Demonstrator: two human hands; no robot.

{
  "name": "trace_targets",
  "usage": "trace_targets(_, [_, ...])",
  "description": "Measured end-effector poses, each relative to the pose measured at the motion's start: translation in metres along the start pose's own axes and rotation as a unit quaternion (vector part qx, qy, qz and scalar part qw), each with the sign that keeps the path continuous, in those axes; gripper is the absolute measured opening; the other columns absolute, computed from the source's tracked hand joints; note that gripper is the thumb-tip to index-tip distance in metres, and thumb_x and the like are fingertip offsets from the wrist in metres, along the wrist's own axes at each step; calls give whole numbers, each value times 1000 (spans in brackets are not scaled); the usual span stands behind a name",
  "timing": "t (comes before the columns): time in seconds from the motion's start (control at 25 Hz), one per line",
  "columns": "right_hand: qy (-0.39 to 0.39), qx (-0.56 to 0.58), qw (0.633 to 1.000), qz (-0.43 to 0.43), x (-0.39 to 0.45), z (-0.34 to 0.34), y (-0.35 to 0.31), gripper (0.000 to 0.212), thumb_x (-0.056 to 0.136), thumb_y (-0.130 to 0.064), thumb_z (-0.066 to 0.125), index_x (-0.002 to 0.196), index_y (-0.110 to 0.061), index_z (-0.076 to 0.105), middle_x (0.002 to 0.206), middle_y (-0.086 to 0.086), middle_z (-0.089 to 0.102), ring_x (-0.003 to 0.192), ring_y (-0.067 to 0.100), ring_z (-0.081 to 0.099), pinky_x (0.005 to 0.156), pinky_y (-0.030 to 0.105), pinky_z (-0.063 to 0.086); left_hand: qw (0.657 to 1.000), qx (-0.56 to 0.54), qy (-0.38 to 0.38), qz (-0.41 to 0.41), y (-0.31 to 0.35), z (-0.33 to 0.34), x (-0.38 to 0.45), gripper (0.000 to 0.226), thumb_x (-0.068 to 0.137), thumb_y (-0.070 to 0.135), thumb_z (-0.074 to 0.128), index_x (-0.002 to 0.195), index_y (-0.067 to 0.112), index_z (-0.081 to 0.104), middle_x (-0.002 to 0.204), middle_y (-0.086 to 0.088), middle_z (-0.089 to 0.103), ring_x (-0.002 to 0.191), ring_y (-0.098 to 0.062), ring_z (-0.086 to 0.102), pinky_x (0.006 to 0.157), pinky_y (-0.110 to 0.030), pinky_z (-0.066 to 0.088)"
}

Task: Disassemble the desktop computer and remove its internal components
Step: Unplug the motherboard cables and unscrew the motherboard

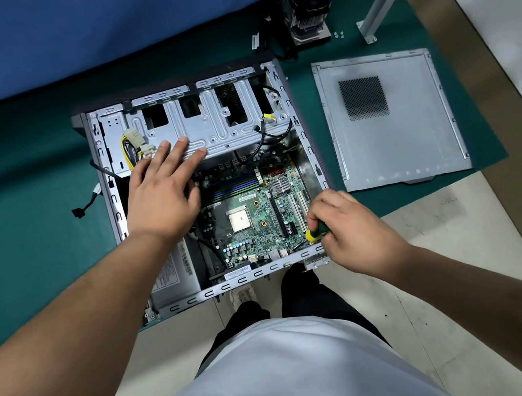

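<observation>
Case [310, 158] is lying open; left hand [162, 193], fingers straight and slightly spread, is pressing its drive cage [206, 127]; right hand [351, 231], at five o'clock, is gripping a screwdriver [314, 233] over the board [249, 220].

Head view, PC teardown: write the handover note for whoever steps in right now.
Left hand: open, fingers flat on the drive cage, steadying the case.
Right hand: grips a yellow-green screwdriver, tip down at the near right corner of the motherboard.
Done: side panel is off, lying right of the case; CPU cooler is out, beyond the case with loose screws beside it; processor exposed.
Left: motherboard screws and board, power supply, cables, drive cage.
</observation>
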State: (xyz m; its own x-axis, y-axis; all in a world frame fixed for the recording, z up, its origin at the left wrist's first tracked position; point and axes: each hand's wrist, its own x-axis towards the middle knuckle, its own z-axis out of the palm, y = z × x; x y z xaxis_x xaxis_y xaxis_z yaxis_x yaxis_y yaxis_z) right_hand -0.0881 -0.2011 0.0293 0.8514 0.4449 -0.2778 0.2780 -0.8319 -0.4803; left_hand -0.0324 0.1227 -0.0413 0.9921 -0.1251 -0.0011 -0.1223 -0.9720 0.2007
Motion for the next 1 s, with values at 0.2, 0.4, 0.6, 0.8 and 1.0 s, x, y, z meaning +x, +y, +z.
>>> trace_targets(0.2, [23, 11, 1000, 7, -2, -3, 1, 33, 74, 5, 55, 91, -23, 56, 104, -9, 50, 101, 11, 44, 85, 32, 46, 1000, -4, 4, 0, -1, 1, 0, 65, 93, 39, 42, 156, 45, 28, 166, 10, 26, 155, -17, 20, 124, -45, 15])
trace_targets(0.4, [48, 23, 999, 9, -2, -9, 1, 32, 75, 5, 55, 90, -23, 56, 102, -9, 50, 101, 13, 46, 86, 34, 46, 1000, -15, 1, 3, 0, 0, 1, 64, 92, 41, 40, 155, 45, 28, 166, 11, 27, 155, -16, 21, 124, -46, 16])
trace_targets(0.6, [115, 60, 991, 23, 0, -30, 1, 33, 73, 6, 60, 88, -23, 57, 100, -7, 52, 95, 12, 51, 83, 29, 46, 999, -24, 34, 35, 4, -4, -5, 57, 99, 26, 50, 154, 39, 37, 166, 4, 29, 155, -21, 21, 124, -49, 19])
trace_targets(0.8, [226, 136, 962, 71, 8, -53, 0, 34, 72, 7, 63, 83, -25, 61, 95, -8, 57, 86, 3, 55, 68, 9, 38, 964, -250, -29, 80, 61, -5, -20, 40, 100, 15, 58, 138, 27, 59, 142, 6, 59, 128, -9, 54, 113, -35, 44])
trace_targets(1.0, [269, 216, 929, 134, 11, -62, -3, 30, 73, 0, 63, 82, -29, 62, 95, -12, 60, 79, 1, 54, 67, 12, 39, 568, -692, -179, -409, 114, -7, -11, 16, 103, 11, 56, 114, 11, 67, 114, -16, 74, 93, -23, 71, 84, -38, 62])
